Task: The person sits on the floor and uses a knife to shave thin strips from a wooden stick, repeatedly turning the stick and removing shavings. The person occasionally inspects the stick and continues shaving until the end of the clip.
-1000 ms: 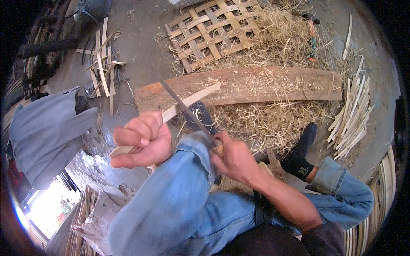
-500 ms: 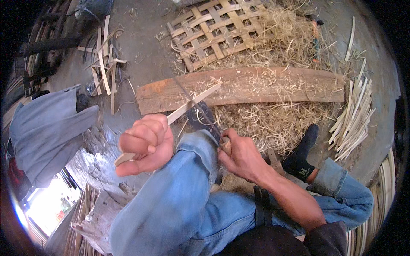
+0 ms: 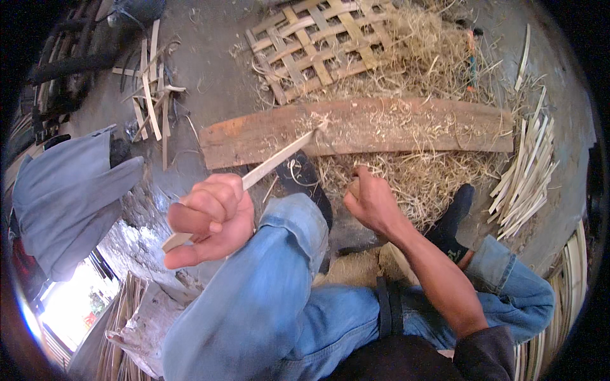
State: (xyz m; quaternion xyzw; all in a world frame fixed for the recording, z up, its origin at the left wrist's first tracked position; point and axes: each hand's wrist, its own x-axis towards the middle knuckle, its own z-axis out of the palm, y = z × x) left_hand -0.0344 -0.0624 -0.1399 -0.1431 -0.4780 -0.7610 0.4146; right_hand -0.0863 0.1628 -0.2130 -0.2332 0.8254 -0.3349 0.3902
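My left hand (image 3: pixel 210 219) is closed around a thin, pale bamboo strip (image 3: pixel 279 155). The strip slants up to the right, its far tip over the wooden plank (image 3: pixel 248 136), and its near end pokes out below my fingers. Further right, my right hand (image 3: pixel 375 202) makes a fist on a knife, apart from the strip. A bit of the knife's wooden handle (image 3: pixel 353 187) shows at the fist; its blade cannot be made out now. Curled shavings (image 3: pixel 406 178) lie on and around the plank, beyond my jeans-covered knee (image 3: pixel 293 216).
A woven lattice panel (image 3: pixel 318 44) lies beyond the plank, partly under shavings. Bundled pale strips (image 3: pixel 524 171) rest at the right; several loose strips (image 3: pixel 151 89) lie far left. Grey cloth (image 3: pixel 70 184) hangs at the left. My dark-socked foot (image 3: pixel 451 222) is right of the shavings.
My right hand has moved right and slightly away from me, taking the knife off the strip it crossed. My left hand and the strip have shifted slightly left and nearer.
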